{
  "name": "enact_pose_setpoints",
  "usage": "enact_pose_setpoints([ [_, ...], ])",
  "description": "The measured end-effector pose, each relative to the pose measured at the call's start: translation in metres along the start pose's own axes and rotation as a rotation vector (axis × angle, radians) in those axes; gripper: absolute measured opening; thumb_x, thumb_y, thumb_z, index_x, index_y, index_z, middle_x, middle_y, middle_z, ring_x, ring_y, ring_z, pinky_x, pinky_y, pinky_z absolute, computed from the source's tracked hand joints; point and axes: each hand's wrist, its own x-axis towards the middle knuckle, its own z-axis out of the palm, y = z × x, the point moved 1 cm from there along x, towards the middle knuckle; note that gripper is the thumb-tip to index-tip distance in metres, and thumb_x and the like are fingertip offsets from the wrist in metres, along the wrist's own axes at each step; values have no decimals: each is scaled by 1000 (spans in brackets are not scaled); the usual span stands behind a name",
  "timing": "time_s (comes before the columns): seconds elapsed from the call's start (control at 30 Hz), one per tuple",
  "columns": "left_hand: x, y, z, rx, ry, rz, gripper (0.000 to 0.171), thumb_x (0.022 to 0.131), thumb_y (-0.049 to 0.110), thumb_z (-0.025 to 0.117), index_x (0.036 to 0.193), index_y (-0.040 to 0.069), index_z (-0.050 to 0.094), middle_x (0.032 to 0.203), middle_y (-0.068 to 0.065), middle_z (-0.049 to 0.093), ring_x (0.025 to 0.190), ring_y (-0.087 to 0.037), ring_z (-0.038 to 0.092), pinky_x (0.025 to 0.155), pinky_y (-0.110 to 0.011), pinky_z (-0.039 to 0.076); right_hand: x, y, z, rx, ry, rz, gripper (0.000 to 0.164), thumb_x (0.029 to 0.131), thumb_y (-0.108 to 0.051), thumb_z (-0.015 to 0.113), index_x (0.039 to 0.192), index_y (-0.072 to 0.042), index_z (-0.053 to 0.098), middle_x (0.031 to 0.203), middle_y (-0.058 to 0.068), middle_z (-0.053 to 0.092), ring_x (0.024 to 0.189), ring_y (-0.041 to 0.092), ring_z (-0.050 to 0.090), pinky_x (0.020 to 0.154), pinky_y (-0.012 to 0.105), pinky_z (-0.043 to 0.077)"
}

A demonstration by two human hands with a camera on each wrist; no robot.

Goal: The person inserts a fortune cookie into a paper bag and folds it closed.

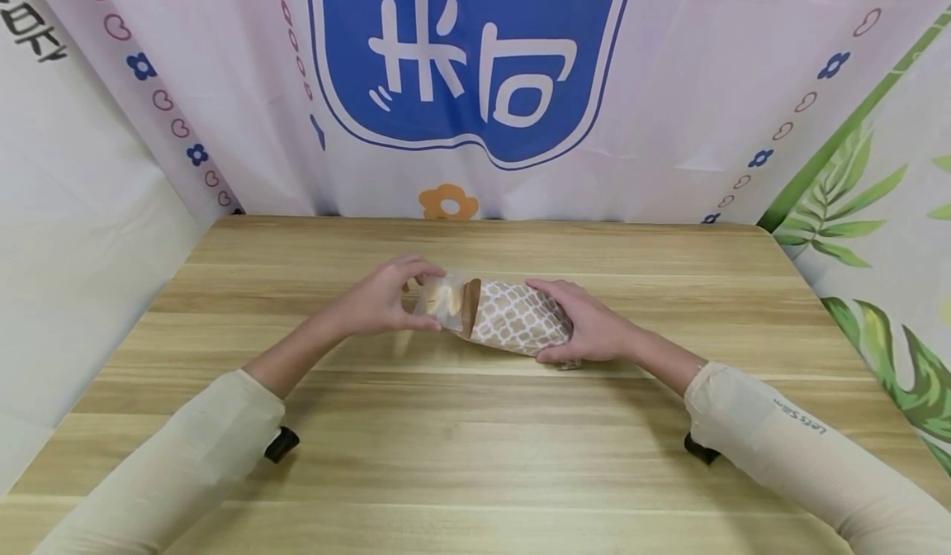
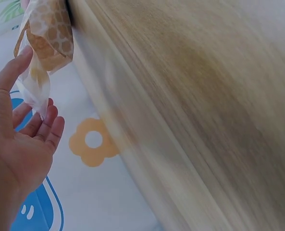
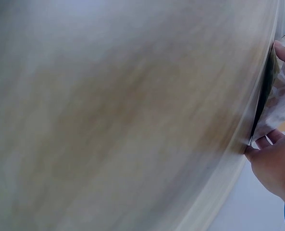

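A brown paper bag [image 1: 520,317] with a white lattice pattern lies on its side on the wooden table, its mouth facing left. My right hand [image 1: 590,321] grips its closed end, thumb on the near side and fingers on the far side. At the bag's mouth is a small clear plastic packet [image 1: 443,301] with pale yellow contents, too unclear to name. My left hand [image 1: 382,297] holds this packet between thumb and fingers. In the left wrist view, the packet [image 2: 36,89] partly overlaps the bag's opening [image 2: 41,43]. The bag's inside is mostly hidden.
The wooden table [image 1: 446,439] extends around both hands. Behind it hangs a printed cloth [image 1: 245,125] with a blue emblem, meeting the table's far edge. A leaf-patterned cloth [image 1: 877,216] hangs at the right. Black wrist mounts [image 1: 282,444] show under the sleeves.
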Motion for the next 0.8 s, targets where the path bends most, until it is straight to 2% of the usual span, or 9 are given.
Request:
enact_pose_setpoints([
  [0.2,3,1,3,8,12,-5,73,74,19,95,133,-6,61,121,-16,65,109,-32,59,91,-47,56,0,1,1,0,-9,12,113,74,-43,93,162,-10,31,159,17,42,146,36,38,121,58,30],
  [0.43,5,2,8,52,29,-2,71,73,18,96,131,-5,62,121,-16,65,110,-32,60,97,-48,55,-1,2,0,-6,6,-18,111,74,-44,92,161,-8,32,157,19,44,143,37,41,119,60,33],
  [0.8,3,5,10,90,3,7,69,72,19,97,128,-4,64,122,-14,64,112,-32,60,100,-49,54,-1,-1,-1,-2,-5,2,111,74,-44,92,161,-9,32,158,20,42,145,39,39,119,61,31],
])
